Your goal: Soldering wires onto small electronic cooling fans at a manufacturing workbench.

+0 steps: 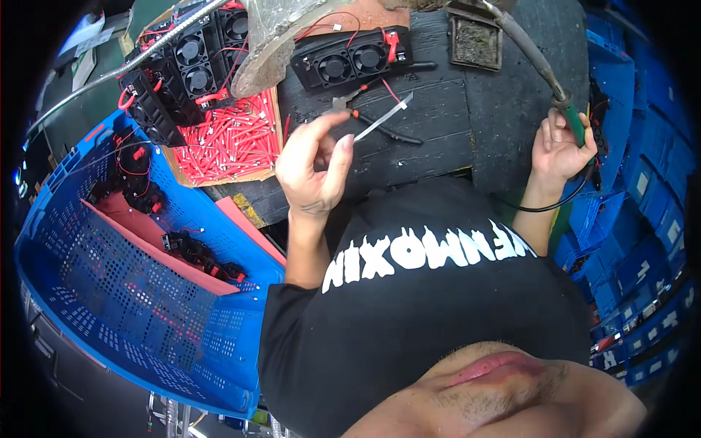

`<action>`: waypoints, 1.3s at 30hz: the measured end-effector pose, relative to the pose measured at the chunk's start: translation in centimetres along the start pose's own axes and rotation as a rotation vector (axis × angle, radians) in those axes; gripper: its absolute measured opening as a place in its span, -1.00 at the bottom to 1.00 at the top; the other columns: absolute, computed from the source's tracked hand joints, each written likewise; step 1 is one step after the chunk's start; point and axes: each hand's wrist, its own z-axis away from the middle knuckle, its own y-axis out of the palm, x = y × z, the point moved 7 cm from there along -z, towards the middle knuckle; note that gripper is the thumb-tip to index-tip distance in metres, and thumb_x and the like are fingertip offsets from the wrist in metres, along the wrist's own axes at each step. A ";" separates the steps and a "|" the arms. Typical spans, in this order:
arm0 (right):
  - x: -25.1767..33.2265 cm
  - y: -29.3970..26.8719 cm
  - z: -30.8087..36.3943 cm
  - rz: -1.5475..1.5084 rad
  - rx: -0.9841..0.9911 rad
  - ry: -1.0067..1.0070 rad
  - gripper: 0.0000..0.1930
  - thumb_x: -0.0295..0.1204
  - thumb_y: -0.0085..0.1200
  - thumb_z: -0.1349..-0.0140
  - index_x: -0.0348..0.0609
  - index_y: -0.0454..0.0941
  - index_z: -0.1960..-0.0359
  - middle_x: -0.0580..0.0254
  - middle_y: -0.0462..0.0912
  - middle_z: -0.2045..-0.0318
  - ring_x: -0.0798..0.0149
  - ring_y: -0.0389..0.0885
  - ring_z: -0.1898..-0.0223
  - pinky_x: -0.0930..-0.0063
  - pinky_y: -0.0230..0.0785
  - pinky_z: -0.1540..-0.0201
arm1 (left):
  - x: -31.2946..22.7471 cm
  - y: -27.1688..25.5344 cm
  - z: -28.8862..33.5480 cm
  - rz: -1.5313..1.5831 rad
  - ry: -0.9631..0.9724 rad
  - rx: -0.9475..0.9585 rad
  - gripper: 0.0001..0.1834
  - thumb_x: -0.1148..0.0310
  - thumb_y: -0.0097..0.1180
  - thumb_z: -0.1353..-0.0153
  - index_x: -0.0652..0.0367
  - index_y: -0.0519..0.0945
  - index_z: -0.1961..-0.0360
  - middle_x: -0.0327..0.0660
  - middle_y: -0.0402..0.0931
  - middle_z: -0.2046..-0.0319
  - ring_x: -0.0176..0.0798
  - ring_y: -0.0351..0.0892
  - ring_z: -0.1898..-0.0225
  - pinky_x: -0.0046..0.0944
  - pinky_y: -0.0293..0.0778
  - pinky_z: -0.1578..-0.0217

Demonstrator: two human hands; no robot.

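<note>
My right hand [561, 146] is wrapped around the green handle of a soldering iron [572, 120], whose grey metal shaft slants up to the left. My left hand [315, 162] hovers over the dark bench, index finger stretched out and thumb raised apart from it. A thin whitish strip [383, 118] begins at the thumb tip; whether it touches the thumb I cannot tell. A short red wire [391, 90] with a white end crosses that strip. Beyond the left hand lie pliers [342, 102] with black and orange handles, and a black two-fan unit [352, 60].
Left of my left hand, a shallow box holds many red wire pieces [226, 142]. More fan units [191, 62] stack behind it. A blue perforated crate [131, 292] stands at left. A grimy square tray [476, 45] sits at the back. Blue bins [657, 190] line the right.
</note>
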 end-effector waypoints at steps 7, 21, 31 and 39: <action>1.6 6.2 2.9 0.568 -0.009 -0.446 -0.62 -0.17 -0.09 -0.41 -0.24 0.58 0.05 -0.21 0.66 0.22 0.16 0.62 0.42 0.48 0.45 0.53 | 1.3 0.7 0.9 -0.261 -0.112 0.085 -0.81 0.47 0.31 -0.21 0.15 0.71 0.13 -0.25 0.44 0.65 -0.31 0.44 0.62 -0.30 0.39 0.52; -3.8 16.7 7.0 1.615 0.535 -1.073 -0.76 -0.61 0.33 -0.10 -0.22 0.76 0.16 0.00 0.67 0.25 0.14 0.68 0.29 0.39 0.56 0.22 | -3.4 1.7 -3.6 -0.494 0.483 -0.039 -0.42 0.48 0.49 0.15 0.19 0.63 -0.01 -0.09 0.49 0.07 0.05 0.47 0.04 -0.05 0.45 -0.01; -6.9 15.7 3.8 1.846 0.557 -1.060 -0.55 -0.62 0.39 -0.03 -0.04 0.74 -0.03 0.10 0.58 0.08 0.13 0.64 0.11 0.34 0.56 0.07 | -1.8 4.7 -6.3 -0.309 0.472 -0.146 -0.63 0.20 0.50 0.04 0.11 0.65 0.27 -0.14 0.45 0.25 0.01 0.45 0.15 -0.04 0.40 0.12; -3.7 15.5 3.5 1.865 0.500 -0.966 -0.33 -0.81 0.06 -0.10 -0.04 0.53 -0.29 0.00 0.57 -0.07 0.07 0.63 0.00 0.35 0.50 -0.07 | -0.8 7.3 -7.6 -0.286 0.336 -0.278 -0.81 0.30 0.42 0.05 0.03 0.60 0.49 -0.19 0.46 0.39 -0.03 0.46 0.23 -0.03 0.25 0.16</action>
